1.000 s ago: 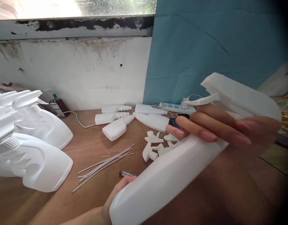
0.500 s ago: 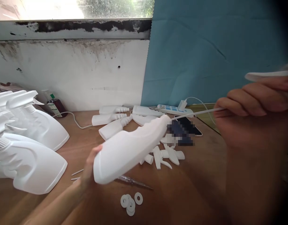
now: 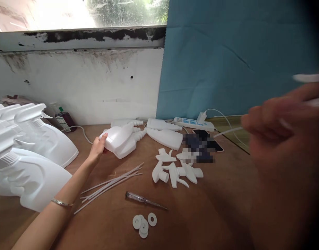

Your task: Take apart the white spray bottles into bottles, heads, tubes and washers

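At the back of the table, my left hand (image 3: 98, 147) grips a white plastic bottle (image 3: 117, 136) by its base. That bottle lies over another white bottle (image 3: 128, 146) in the group there. Raised at the right edge, my right hand (image 3: 276, 121) is closed around a white trigger spray head (image 3: 309, 77), partly out of frame and blurred. From this hand a thin white dip tube (image 3: 228, 131) sticks out to the left, away from any bottle neck. Several loose trigger spray heads (image 3: 173, 173) lie mid-table.
Assembled spray bottles (image 3: 45, 139) stand at the left. Thin white tubes (image 3: 110, 185), a clear-handled screwdriver (image 3: 145, 200) and white ring washers (image 3: 144, 225) lie in front. Behind are a power strip (image 3: 194, 123), a tablet (image 3: 218, 146) and a dark bottle (image 3: 66, 121).
The bottle in my left hand has gone from the middle back to the bottle group. Its neck has come off the tube, while my right hand keeps the spray head at the right.
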The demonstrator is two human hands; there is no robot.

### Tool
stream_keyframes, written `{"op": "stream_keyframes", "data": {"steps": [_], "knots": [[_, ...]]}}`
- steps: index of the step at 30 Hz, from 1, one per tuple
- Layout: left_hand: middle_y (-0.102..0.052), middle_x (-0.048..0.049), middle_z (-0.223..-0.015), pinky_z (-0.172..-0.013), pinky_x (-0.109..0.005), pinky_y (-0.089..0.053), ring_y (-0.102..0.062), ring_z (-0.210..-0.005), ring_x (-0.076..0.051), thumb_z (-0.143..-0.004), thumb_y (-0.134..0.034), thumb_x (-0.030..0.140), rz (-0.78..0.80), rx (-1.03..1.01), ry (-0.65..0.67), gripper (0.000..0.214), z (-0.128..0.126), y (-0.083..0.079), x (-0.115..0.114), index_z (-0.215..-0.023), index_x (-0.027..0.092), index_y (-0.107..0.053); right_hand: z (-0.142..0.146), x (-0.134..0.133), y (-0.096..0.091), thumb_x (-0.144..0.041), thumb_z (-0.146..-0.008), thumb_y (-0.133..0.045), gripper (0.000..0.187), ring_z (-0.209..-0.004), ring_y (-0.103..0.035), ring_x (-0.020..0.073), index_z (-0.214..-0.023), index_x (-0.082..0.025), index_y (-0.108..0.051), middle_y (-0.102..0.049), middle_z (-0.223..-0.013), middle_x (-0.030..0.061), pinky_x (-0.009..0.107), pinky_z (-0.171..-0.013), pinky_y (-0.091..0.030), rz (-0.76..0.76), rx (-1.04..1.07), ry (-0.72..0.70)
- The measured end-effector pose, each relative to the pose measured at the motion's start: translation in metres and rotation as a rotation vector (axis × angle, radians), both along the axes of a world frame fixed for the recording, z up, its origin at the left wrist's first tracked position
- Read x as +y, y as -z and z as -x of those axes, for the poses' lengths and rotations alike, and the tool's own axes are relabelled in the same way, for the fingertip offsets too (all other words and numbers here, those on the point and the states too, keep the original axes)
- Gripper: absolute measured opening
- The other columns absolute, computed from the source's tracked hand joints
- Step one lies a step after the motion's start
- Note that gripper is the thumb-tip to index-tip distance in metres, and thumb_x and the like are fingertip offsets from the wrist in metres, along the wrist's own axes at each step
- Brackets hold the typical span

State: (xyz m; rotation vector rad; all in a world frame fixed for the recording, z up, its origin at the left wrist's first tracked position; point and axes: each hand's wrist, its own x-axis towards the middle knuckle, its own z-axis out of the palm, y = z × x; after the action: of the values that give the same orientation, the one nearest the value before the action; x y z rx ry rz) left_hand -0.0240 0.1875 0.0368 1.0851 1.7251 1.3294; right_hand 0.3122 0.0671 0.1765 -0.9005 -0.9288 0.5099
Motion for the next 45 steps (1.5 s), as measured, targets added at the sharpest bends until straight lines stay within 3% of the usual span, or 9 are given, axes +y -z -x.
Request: {"op": "stream_keyframes", "data": {"steps": [3,9,15,20,26,30,37,42,45], "knots": [[-0.057,-0.0065,-0.065,-0.047,-0.027,-0.048,-0.057,-0.059,-0.018,-0.075,-0.055,0.046,0.005,-0.024,0.016,0.042,-0.002,-0.003,0.014,-0.093,0.008,-0.055,0.014,0.002,0.002,-0.027,-0.063,-0.066,0.021,-0.049,-0.036,0.0096,-0.052,-0.023,-0.049,-0.043,-0.055,-0.0024,0.029,-0.045,-0.025,-0.082,-0.517,0.113],[-0.058,-0.0115,-0.077,-0.057,-0.029,-0.051,-0.06,-0.062,-0.017,-0.076,-0.055,0.041,0.004,-0.014,0.029,0.038,0.001,-0.01,0.037,-0.09,0.006,-0.053,0.02,0.013,0.016,-0.028,-0.064,-0.065,0.015,-0.045,-0.04,0.0109,-0.064,-0.022,-0.052,-0.052,-0.054,-0.0038,0.024,-0.038,-0.027,0.344,-1.065,-0.115],[-0.057,-0.0138,-0.09,-0.066,-0.033,-0.05,-0.061,-0.074,-0.02,-0.067,-0.064,0.032,-0.011,0.215,-0.039,0.047,0.003,-0.008,0.064,-0.102,0.007,-0.045,0.028,0.018,0.018,-0.022,-0.067,-0.058,0.01,-0.049,-0.044,0.0131,-0.07,-0.024,-0.049,-0.058,-0.064,-0.0033,0.024,-0.041,-0.031,0.389,-1.135,-0.163],[-0.054,-0.0172,-0.106,-0.086,-0.043,-0.04,-0.05,-0.104,-0.03,-0.066,-0.063,0.037,-0.08,0.548,-0.03,0.054,-0.005,-0.01,0.068,-0.109,0.01,-0.043,0.027,0.018,0.019,-0.023,-0.069,-0.057,0.008,-0.047,-0.042,0.0133,-0.072,-0.025,-0.05,-0.057,-0.062,-0.0036,0.025,-0.042,-0.029,0.379,-1.169,-0.123],[-0.043,-0.0083,-0.133,-0.101,-0.048,-0.016,-0.028,-0.125,-0.031,-0.065,-0.066,0.034,-0.216,0.97,0.274,0.051,-0.019,-0.014,0.079,-0.112,0.022,-0.051,0.024,0.021,0.024,-0.023,-0.066,-0.063,0.016,-0.042,-0.04,0.011,-0.079,-0.024,-0.052,-0.053,-0.054,-0.0059,0.023,-0.041,-0.027,0.38,-1.101,-0.2],[-0.047,-0.0069,-0.132,-0.102,-0.053,-0.003,-0.033,-0.124,-0.029,-0.072,-0.062,0.034,-0.218,1.139,0.433,0.042,-0.025,-0.011,0.098,-0.112,0.025,-0.054,0.023,0.018,0.021,-0.022,-0.071,-0.059,0.018,-0.043,-0.039,0.01,-0.087,-0.022,-0.052,-0.048,-0.053,-0.0066,0.022,-0.042,-0.027,0.401,-1.203,-0.22],[-0.044,-0.012,-0.133,-0.101,-0.052,-0.013,-0.035,-0.123,-0.03,-0.082,-0.05,0.027,-0.179,1.22,0.38,0.04,-0.022,-0.005,0.123,-0.122,0.02,-0.047,0.028,0.011,0.014,-0.022,-0.083,-0.045,0.011,-0.056,-0.048,0.0114,-0.092,-0.02,-0.051,-0.053,-0.07,-0.0017,0.022,-0.049,-0.034,0.413,-1.442,-0.241],[-0.036,-0.0131,-0.139,-0.105,-0.05,-0.01,-0.023,-0.131,-0.029,-0.081,-0.05,0.021,-0.157,1.159,0.338,0.044,-0.02,-0.008,0.139,-0.125,0.017,-0.043,0.033,0.013,0.026,-0.019,-0.087,-0.041,0.016,-0.076,-0.056,0.0153,-0.1,-0.02,-0.05,-0.057,-0.087,0.0022,0.024,-0.06,-0.041,0.357,-1.479,-0.348],[-0.028,-0.0171,-0.142,-0.106,-0.05,-0.007,-0.017,-0.133,-0.031,-0.082,-0.047,0.022,-0.172,1.077,0.318,0.051,-0.031,-0.017,0.133,-0.131,0.011,-0.036,0.04,0.016,0.034,-0.017,-0.087,-0.042,0.016,-0.079,-0.057,0.0168,-0.101,-0.019,-0.05,-0.058,-0.088,0.0031,0.026,-0.064,-0.044,0.33,-1.545,-0.392]]}}
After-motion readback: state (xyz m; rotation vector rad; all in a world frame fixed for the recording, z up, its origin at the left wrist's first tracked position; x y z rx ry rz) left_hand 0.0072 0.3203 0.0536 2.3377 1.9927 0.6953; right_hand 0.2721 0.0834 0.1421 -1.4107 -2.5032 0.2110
